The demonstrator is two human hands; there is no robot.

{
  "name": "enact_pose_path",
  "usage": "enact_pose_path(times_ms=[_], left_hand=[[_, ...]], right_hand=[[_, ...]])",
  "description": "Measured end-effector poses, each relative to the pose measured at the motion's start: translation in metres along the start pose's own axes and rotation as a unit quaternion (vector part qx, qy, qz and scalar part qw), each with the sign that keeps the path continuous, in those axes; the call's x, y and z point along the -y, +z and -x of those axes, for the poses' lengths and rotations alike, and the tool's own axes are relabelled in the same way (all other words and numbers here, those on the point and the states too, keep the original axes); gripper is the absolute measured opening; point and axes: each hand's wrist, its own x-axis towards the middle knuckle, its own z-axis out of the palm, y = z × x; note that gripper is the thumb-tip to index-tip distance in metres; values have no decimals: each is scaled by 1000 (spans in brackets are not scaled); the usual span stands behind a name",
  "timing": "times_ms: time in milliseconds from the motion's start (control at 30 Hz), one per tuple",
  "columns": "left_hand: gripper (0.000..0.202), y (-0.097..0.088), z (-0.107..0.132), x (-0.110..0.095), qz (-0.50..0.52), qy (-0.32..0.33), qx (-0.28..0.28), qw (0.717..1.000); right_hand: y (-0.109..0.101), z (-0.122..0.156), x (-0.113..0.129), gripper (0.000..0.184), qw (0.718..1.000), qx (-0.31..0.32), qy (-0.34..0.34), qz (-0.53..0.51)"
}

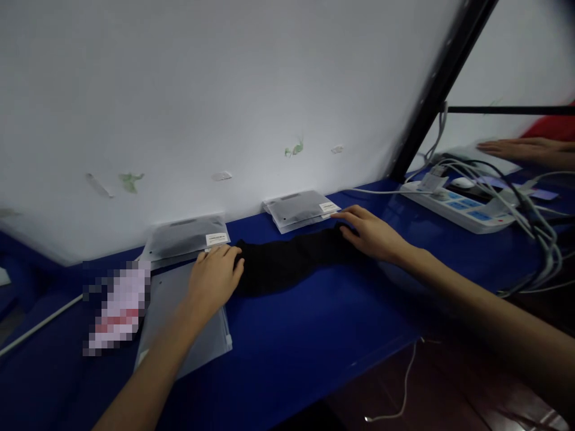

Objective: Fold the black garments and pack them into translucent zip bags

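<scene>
A black piece of cloth (287, 260) lies stretched out on the blue table (314, 347). My left hand (214, 276) rests palm down on its left end, fingers flat and together, over a stack of clear plastic bags (197, 335). My right hand (371, 232) lies flat on the cloth's right end, fingers stretched out. Neither hand grips anything.
Two packed grey bags (186, 236) (299, 208) lie against the white wall. A white power strip (458, 206) with several cables sits at the right. Another person's hand (516, 148) rests on the table beyond it. A black post (440, 84) leans up at the right.
</scene>
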Motion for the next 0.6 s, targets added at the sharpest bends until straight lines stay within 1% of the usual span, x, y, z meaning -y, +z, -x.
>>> enact_pose_path(times_ms=[100,167,200,300,400,500,567,600], left_hand=[[20,3,-12,7,-10,-2,11,1000],[15,3,-15,10,-6,-3,6,1000],[14,2,-15,11,-4,-6,0,1000],[13,-5,-9,12,9,-26,-26,999],[13,-18,4,8,22,-46,-59,997],[11,-31,26,0,54,-40,-101,993],[11,-38,45,-9,92,-21,-119,988],[10,-40,55,-14,107,-9,-117,987]], right_hand=[[1,-23,-7,35,993,99,-55,34],[2,-30,-10,28,989,124,-72,40],[1,-32,-12,25,989,119,-75,41],[-6,-28,-13,20,995,61,-75,38],[-22,-16,-10,15,995,-19,-90,32],[-43,4,-2,9,987,-85,-134,24],[-57,22,5,6,981,-105,-164,25],[-64,32,8,6,978,-109,-175,27]])
